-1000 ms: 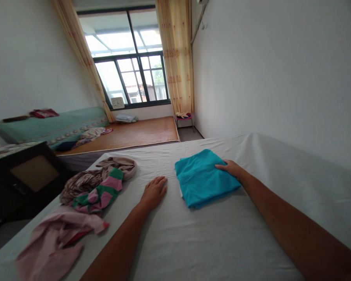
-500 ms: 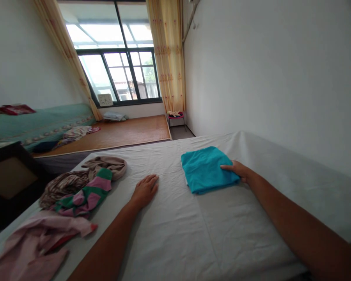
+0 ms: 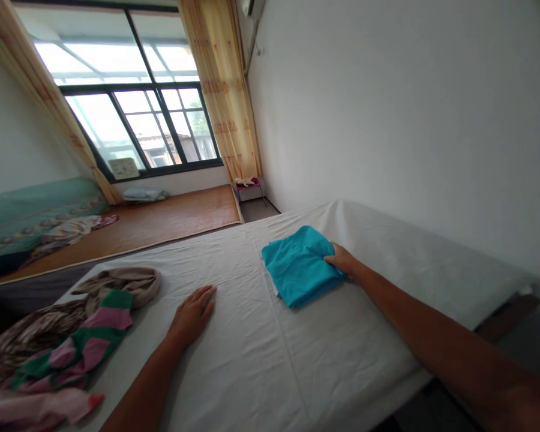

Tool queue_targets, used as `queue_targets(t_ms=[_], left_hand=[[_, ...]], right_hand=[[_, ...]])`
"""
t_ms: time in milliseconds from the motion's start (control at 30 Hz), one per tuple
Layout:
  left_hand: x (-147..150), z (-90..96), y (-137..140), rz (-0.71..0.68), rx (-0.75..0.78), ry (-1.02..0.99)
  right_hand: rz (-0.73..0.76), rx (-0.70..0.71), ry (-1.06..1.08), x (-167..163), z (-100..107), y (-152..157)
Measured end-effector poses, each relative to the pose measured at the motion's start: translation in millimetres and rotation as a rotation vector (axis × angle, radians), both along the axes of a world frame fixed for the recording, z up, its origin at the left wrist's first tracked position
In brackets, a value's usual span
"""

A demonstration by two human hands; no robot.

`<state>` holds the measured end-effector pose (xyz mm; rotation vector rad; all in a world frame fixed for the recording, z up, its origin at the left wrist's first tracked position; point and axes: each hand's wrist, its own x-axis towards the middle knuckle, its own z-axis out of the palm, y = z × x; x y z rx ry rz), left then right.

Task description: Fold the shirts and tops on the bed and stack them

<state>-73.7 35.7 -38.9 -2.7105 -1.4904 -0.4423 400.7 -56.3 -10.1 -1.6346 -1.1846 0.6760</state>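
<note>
A folded turquoise cloth garment (image 3: pixel 299 264) lies on the white-sheeted table (image 3: pixel 243 360). My right hand (image 3: pixel 343 261) grips its right edge, thumb on top and the other fingers hidden beneath. To the left, my left hand (image 3: pixel 192 315) rests palm down on the sheet, fingers stretched out and holding nothing. Beyond that hand, at the left, are a crumpled taupe garment (image 3: pixel 139 287), a brown striped garment (image 3: pixel 36 333), a green and pink garment (image 3: pixel 83 348) and a pink garment with a red tip (image 3: pixel 49 408).
Behind the table is a low bed with a brown mat (image 3: pixel 184 210), bearing several cloths. A small stool (image 3: pixel 247 185) with items on it stands by the curtain (image 3: pixel 220 102). A white wall (image 3: pixel 387 120) runs along the right. A square clock (image 3: pixel 123 168) sits at the window.
The view has turned to the right, so everything appears shifted left. My right hand keeps its grip on the turquoise garment, and my left hand still lies flat.
</note>
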Motion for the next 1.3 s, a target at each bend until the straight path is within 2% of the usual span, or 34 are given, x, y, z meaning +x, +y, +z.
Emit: queue_targets(t_ms=[167,267,333,467,567,633,667,733,800,933,967,1000,1067,1100,1133,1200,1300], left_hand=[[-2,0.7,3,-0.019,0.033,-0.025],[-5,-0.2,6,-0.034,0.046,-0.027],[-6,-1.2,8,-0.045,0.061,-0.027],[-9,-2.5,10,-0.061,0.104,-0.02],[-11,-3.4,12,-0.07,0.129,-0.011],[-12,-4.7,13,-0.075,0.136,-0.008],[-12,-5.4,14,-0.076,0.137,-0.01],[-12,-6.2,14,-0.073,0.137,-0.018],[-10,-5.2,11,-0.059,0.13,-0.028],[-1,2.4,-3,-0.021,0.1,-0.048],[2,4.8,-7,-0.015,0.093,-0.056],[5,6.9,-10,-0.004,0.084,-0.066],[9,10.0,-16,0.011,0.067,-0.08],[11,10.9,-19,0.025,0.061,-0.086],[12,11.4,-21,0.042,0.057,-0.092],[15,11.6,-25,0.078,0.05,-0.1],[20,11.8,-30,0.127,0.056,-0.097]], right_hand=[[-0.015,0.121,-0.198,-12,3,10],[-0.033,0.162,-0.245,-6,18,16],[-0.071,0.19,-0.199,12,31,21],[-0.186,0.248,-0.135,86,53,23],[-0.396,0.183,-0.201,162,58,11],[-0.512,0.082,-0.374,207,56,-3],[-0.523,-0.006,-0.493,225,53,-10],[-0.495,-0.115,-0.721,249,44,-18],[-0.419,-0.1,-0.903,255,29,-17],[-0.121,-0.104,-1.012,227,-14,18],[-0.098,-0.108,-1.022,212,-23,30],[-0.092,-0.065,-1.049,194,-30,41],[-0.04,0.143,-1.104,147,-36,57],[0.064,0.248,-1.113,118,-37,60],[0.203,0.325,-1.097,88,-36,60],[0.471,0.374,-1.024,29,-36,48],[0.672,0.344,-0.93,-30,-44,18]])
